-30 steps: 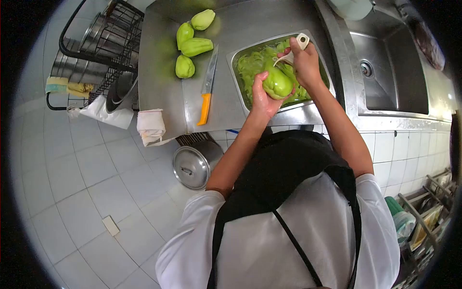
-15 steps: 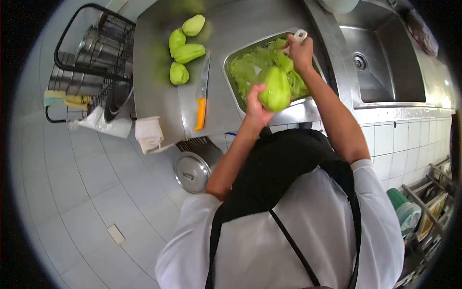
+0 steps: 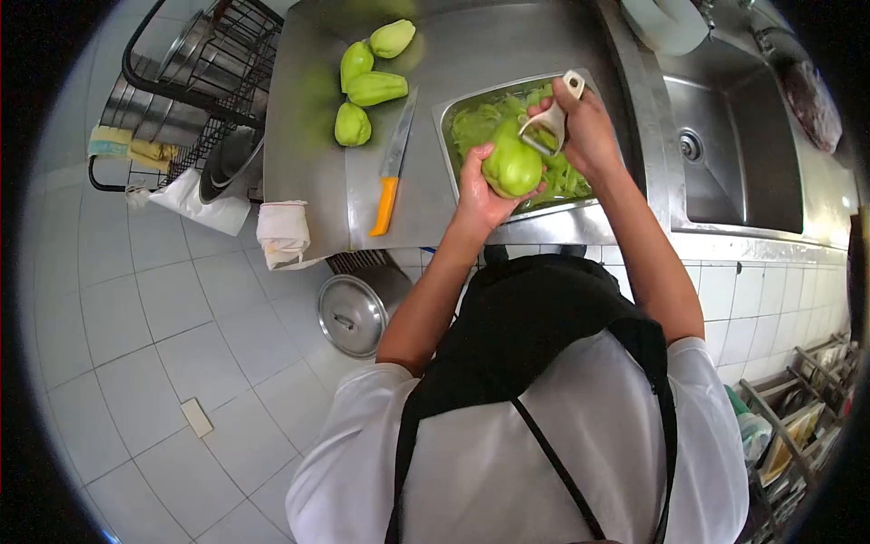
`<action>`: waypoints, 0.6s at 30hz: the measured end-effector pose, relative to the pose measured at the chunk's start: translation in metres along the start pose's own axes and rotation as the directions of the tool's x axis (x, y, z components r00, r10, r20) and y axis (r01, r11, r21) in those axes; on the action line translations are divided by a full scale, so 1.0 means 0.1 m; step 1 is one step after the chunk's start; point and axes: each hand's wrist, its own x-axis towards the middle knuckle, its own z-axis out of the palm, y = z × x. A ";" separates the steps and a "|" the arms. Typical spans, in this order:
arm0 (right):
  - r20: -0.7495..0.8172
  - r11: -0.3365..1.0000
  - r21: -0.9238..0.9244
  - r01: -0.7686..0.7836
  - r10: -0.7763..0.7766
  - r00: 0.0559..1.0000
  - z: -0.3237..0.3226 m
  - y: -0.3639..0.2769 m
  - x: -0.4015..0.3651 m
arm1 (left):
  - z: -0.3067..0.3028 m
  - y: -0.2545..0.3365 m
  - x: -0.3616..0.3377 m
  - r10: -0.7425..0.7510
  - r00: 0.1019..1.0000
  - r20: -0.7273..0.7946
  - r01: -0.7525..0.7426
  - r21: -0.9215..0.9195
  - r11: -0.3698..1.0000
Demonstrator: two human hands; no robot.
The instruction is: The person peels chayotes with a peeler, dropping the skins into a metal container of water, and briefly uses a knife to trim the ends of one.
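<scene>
My left hand (image 3: 480,192) is wrapped around a green chayote (image 3: 510,172), cupping it from the left and below above the tray. In my right hand (image 3: 589,127), a cream Y-shaped peeler (image 3: 551,118) is gripped by its handle, with its blade end right at the chayote's upper right side. Under both hands stands a rectangular metal tray (image 3: 555,210) holding many green peelings (image 3: 473,120). My forearms and hands cover part of the tray's front and right side.
Left of the tray, a knife with a yellow handle (image 3: 385,207) lies on the steel counter (image 3: 317,181). Several chayotes (image 3: 377,88) are grouped behind it. A folded cloth (image 3: 283,232) sits at the front left corner. To the right is a steel sink (image 3: 725,172).
My right hand has turned the peeler so that its blade end now faces the chayote. The chayote sits more upright in my left hand. The whole view has shifted slightly.
</scene>
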 end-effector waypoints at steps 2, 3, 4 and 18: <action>-0.058 0.998 0.034 -0.045 0.047 0.997 0.03 0.04 -0.07 | 0.00 -0.03 0.01 -0.017 0.999 0.041 0.017 -0.018 1.000; -0.088 0.996 0.053 -0.067 0.072 0.994 0.05 0.06 -0.11 | 0.04 -0.05 0.00 -0.014 0.999 0.037 0.014 -0.021 1.000; -0.132 0.994 0.063 -0.094 0.102 0.986 0.08 0.06 -0.12 | 0.08 -0.05 0.00 -0.008 0.999 0.034 0.009 -0.023 1.000; -0.124 0.950 -0.248 0.190 -0.225 0.966 -0.02 0.27 0.03 | 0.02 -0.19 0.02 -0.015 0.998 -0.064 0.016 0.022 1.000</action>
